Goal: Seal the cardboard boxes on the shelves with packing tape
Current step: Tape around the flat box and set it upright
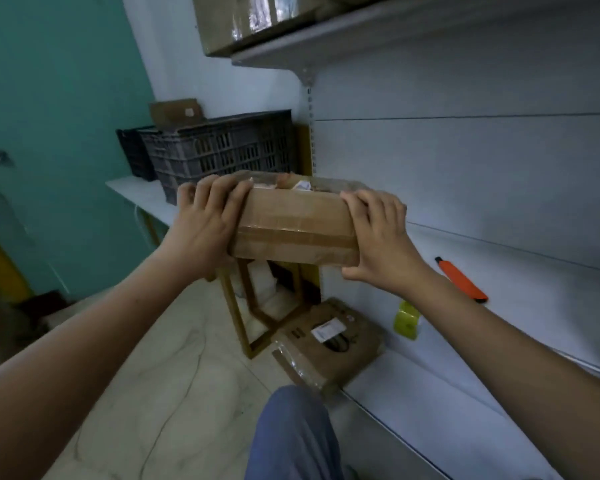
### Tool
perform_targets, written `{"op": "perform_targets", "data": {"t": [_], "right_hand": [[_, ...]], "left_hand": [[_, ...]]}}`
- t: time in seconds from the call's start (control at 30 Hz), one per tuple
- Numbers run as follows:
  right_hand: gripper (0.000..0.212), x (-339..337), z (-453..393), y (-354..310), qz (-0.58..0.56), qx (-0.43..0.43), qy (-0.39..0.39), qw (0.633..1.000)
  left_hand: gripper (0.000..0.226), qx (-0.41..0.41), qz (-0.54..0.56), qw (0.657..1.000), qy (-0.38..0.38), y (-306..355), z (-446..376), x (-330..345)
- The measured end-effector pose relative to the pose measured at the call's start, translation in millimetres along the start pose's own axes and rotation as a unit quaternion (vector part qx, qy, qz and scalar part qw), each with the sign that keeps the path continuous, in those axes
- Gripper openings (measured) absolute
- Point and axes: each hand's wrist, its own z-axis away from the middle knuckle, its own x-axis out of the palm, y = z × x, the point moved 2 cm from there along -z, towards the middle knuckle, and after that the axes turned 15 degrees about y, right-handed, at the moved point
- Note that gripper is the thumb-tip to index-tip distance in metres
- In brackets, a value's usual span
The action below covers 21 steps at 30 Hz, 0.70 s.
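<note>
I hold a small brown cardboard box (293,225) in the air in front of the white shelf (482,393), with a strip of clear tape running across its near side. My left hand (205,220) grips its left end, fingers curled over the top edge. My right hand (378,233) grips its right end, thumb under the bottom corner. A yellowish roll of packing tape (407,320) lies on the shelf below my right wrist. An orange box cutter (461,280) lies further right on the shelf.
Another taped cardboard box (329,344) lies at the shelf's left end, near my knee (291,431). Dark plastic crates (222,150) stand on a white table behind, with a wooden frame (253,306) under it. Wrapped boxes (246,19) sit on the upper shelf.
</note>
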Motion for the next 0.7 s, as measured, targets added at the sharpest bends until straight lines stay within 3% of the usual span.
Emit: {"op": "perform_targets", "data": {"t": [0.13,0.37,0.57,0.7], "right_hand": [[0.124,-10.9,21.8,53.4,0.081,-0.003,-0.032,0.996],[0.116,34.6,66.0,118.6,0.13,0.021,-0.118,0.984],[0.111,86.3,72.7,124.0,0.11,0.008,-0.113,0.987],[0.092,107.6,81.4,110.8,0.115,-0.042,-0.122,0.985]], "left_hand": [[0.123,-0.023,0.036,0.999,0.013,61.3,-24.3,34.0],[0.121,-0.092,0.174,0.977,-0.088,144.0,-36.3,126.9],[0.11,-0.132,0.236,0.956,-0.118,131.4,-42.9,196.9],[0.096,-0.17,0.299,0.929,-0.14,118.8,-26.0,227.4]]}}
